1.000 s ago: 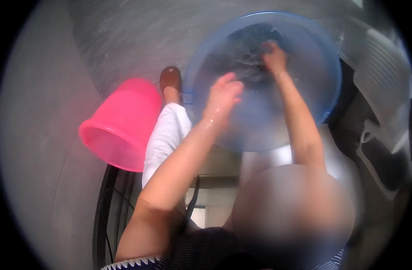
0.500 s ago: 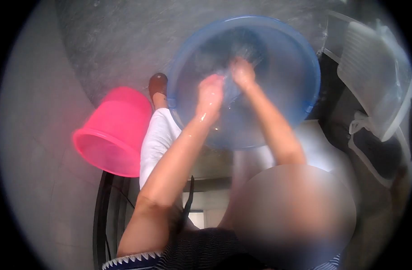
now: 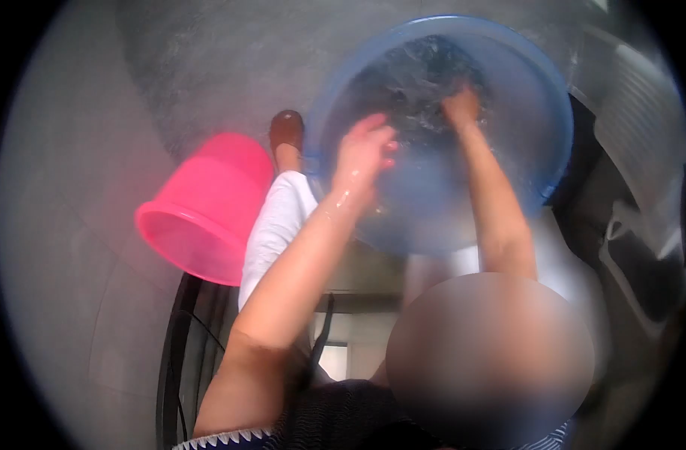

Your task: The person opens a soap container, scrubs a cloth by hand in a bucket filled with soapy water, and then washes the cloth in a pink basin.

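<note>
A large blue tub with water in it stands in front of me. In its far part lies a dark, wet, rippled mass that looks like cloth, though the blur hides its kind. My left hand is over the near left part of the tub, wet, with its fingers apart, loosely bent and holding nothing. Farther right, my right hand reaches down at the right edge of the dark mass. Its fingers are blurred and partly hidden there, so their grip does not show.
A pink bucket lies tilted to the left of my leg, its mouth toward me. My brown shoe is beside the tub. A ribbed, whitish plastic container stands at the right. A dark frame is at the lower left.
My hands were close together over the tub and have moved apart, the right one to the right. My left fingers have opened. The whole view has shifted, with tub and bucket farther right.
</note>
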A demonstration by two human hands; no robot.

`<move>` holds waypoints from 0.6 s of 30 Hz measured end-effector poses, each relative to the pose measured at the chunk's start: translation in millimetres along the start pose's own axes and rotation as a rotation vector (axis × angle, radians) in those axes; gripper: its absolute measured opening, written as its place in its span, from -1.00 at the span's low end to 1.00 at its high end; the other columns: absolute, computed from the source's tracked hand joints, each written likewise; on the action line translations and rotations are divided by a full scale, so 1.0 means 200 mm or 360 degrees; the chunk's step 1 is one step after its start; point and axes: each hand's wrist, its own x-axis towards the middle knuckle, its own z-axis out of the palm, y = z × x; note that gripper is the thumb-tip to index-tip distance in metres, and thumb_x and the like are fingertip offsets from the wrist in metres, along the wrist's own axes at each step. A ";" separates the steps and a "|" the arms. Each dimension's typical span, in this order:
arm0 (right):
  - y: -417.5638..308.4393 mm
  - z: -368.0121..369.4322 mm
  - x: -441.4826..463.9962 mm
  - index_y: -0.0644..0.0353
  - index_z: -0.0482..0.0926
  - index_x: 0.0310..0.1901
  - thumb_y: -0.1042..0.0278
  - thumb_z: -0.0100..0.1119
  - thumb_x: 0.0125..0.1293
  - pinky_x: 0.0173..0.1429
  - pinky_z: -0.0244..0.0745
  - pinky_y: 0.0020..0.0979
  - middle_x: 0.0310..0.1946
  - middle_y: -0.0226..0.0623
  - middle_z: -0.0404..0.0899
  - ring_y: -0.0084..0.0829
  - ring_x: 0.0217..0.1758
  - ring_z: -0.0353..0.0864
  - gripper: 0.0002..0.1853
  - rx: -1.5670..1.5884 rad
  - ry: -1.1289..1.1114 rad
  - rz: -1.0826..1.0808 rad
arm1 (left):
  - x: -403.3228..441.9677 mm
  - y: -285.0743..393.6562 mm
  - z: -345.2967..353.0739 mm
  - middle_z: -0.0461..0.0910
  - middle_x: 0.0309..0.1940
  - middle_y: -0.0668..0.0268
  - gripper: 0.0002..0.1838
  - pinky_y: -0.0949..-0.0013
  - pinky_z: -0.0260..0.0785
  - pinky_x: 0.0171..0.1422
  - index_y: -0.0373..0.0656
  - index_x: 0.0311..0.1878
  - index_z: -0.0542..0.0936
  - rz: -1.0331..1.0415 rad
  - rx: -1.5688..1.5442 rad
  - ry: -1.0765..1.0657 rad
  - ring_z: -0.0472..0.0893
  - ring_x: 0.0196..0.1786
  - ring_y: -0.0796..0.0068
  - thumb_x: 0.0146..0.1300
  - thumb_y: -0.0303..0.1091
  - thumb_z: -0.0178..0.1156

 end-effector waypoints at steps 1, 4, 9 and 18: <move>-0.13 -0.06 -0.07 0.15 0.55 -0.15 0.42 0.07 -0.10 0.07 0.37 -0.30 -0.15 -0.15 0.55 -0.19 -0.03 0.51 -0.63 0.0489 0.0323 0.0145 | 0.00 0.00 0.01 0.53 -0.19 0.29 -0.54 0.44 0.33 -0.18 -0.23 0.09 0.37 -0.0073 -0.0134 0.0082 0.50 -0.22 0.52 0.12 -0.30 0.15; -0.48 -0.26 -0.53 0.19 0.52 -0.23 0.51 0.12 -0.21 -0.06 0.42 -0.35 -0.24 -0.14 0.55 -0.19 -0.14 0.54 -0.64 0.1044 -0.0047 -0.0458 | 0.08 -0.06 0.01 0.48 -0.12 0.24 -0.53 0.36 0.34 -0.18 -0.26 0.07 0.40 -0.0076 -0.0409 0.0184 0.47 -0.15 0.44 0.11 -0.23 0.13; -0.80 -0.51 -0.95 0.13 0.48 -0.27 0.43 0.17 -0.27 -0.18 0.43 -0.24 -0.35 -0.21 0.54 -0.17 -0.28 0.54 -0.63 0.0898 0.0029 -0.1047 | 0.20 -0.13 -0.11 0.44 0.01 0.18 -0.51 0.36 0.33 -0.08 -0.27 0.03 0.44 -0.0320 0.0082 -0.0062 0.45 -0.02 0.46 0.10 -0.13 0.10; -0.12 0.10 0.04 0.33 0.50 -0.12 0.25 0.16 -0.08 -0.03 0.40 -0.31 -0.18 0.00 0.55 -0.13 -0.07 0.53 -0.54 0.0968 0.0108 0.0351 | 0.14 -0.12 -0.03 0.34 0.08 0.12 -0.31 0.36 0.24 0.09 -0.33 0.22 0.18 0.0088 0.0214 0.0246 0.38 0.07 0.34 0.09 -0.14 0.12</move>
